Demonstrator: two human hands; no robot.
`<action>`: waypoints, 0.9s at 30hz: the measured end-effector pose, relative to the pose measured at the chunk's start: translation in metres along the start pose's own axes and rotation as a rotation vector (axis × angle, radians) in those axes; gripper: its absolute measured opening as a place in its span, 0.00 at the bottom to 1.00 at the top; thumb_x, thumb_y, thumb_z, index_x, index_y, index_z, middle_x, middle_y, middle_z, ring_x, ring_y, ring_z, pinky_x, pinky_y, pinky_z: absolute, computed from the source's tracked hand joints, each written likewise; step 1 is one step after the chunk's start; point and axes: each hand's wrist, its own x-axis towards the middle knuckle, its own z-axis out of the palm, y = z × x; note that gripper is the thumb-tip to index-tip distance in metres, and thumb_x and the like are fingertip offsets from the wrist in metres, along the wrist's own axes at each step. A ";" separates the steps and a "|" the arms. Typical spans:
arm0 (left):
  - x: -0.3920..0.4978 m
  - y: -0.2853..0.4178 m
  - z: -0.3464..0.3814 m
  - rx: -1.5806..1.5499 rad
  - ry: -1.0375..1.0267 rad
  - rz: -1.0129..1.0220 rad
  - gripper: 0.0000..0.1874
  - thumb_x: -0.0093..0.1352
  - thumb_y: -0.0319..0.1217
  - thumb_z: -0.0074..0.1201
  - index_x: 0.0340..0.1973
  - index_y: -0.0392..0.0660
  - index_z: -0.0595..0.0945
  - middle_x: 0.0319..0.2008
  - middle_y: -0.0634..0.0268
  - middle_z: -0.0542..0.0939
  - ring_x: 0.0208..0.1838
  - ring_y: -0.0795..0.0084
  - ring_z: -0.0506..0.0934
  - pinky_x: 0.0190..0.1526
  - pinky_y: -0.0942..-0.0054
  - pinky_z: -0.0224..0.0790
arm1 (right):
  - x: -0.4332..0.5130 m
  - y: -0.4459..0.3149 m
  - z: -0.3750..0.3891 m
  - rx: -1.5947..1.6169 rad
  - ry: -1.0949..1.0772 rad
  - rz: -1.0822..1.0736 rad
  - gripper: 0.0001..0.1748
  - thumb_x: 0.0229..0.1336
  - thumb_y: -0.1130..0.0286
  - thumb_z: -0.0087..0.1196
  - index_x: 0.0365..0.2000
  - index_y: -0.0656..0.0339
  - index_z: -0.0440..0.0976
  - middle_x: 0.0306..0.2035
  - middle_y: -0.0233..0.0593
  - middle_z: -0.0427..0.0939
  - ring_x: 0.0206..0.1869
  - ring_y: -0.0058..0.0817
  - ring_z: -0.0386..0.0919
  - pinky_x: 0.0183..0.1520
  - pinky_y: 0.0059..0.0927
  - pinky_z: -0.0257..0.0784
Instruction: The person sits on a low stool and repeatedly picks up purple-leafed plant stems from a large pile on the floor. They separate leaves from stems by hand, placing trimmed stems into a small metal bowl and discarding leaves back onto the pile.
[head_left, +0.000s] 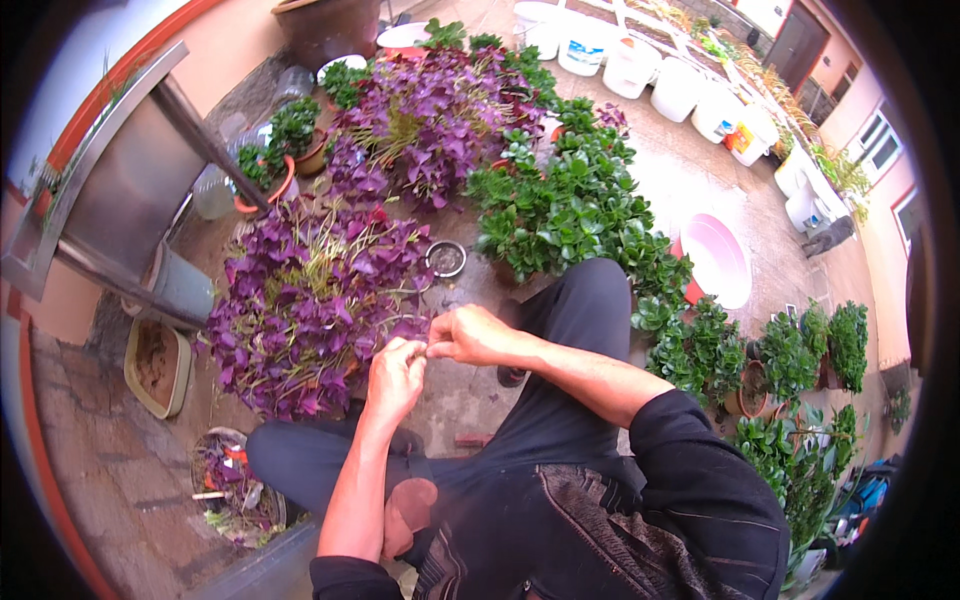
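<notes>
My left hand (397, 375) and my right hand (469, 335) meet above the paving, their fingertips pinched close together. Whatever may be between the fingers is too small or hidden to make out. Just left of them spreads a bushy purple-leaved oxalis plant (322, 300), its pale stems bending toward the hands. A purple leaf (411, 328) shows right beside the fingertips. Beyond my hands a small round dish with a pale rim (445, 259) rests on the ground.
Another purple oxalis (442, 112) grows farther back, beside green jade-like potted plants (577, 210). A pink basin (716, 259) lies at right; white buckets (630, 67) line the yard. At lower left stands a container of plant scraps (232, 487), below a beige planter (159, 367).
</notes>
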 end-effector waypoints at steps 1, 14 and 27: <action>0.000 -0.001 -0.002 -0.025 0.029 -0.023 0.12 0.65 0.20 0.62 0.45 0.34 0.89 0.33 0.56 0.82 0.33 0.63 0.81 0.38 0.66 0.74 | 0.002 -0.001 0.000 -0.004 0.008 -0.016 0.17 0.56 0.55 0.74 0.35 0.57 0.87 0.31 0.48 0.87 0.36 0.49 0.87 0.42 0.50 0.80; -0.019 -0.017 -0.009 -0.589 0.059 -0.330 0.13 0.76 0.25 0.58 0.53 0.34 0.86 0.39 0.63 0.87 0.40 0.77 0.84 0.41 0.76 0.76 | 0.033 0.003 0.029 0.718 -0.068 0.153 0.11 0.73 0.65 0.63 0.47 0.59 0.87 0.32 0.25 0.85 0.28 0.12 0.75 0.29 0.23 0.72; -0.025 -0.030 0.004 -0.599 0.215 -0.292 0.07 0.74 0.24 0.65 0.47 0.39 0.87 0.37 0.66 0.86 0.39 0.78 0.85 0.42 0.78 0.78 | 0.032 -0.001 0.043 0.729 -0.097 0.118 0.10 0.72 0.71 0.60 0.49 0.61 0.85 0.32 0.25 0.84 0.30 0.13 0.77 0.32 0.22 0.73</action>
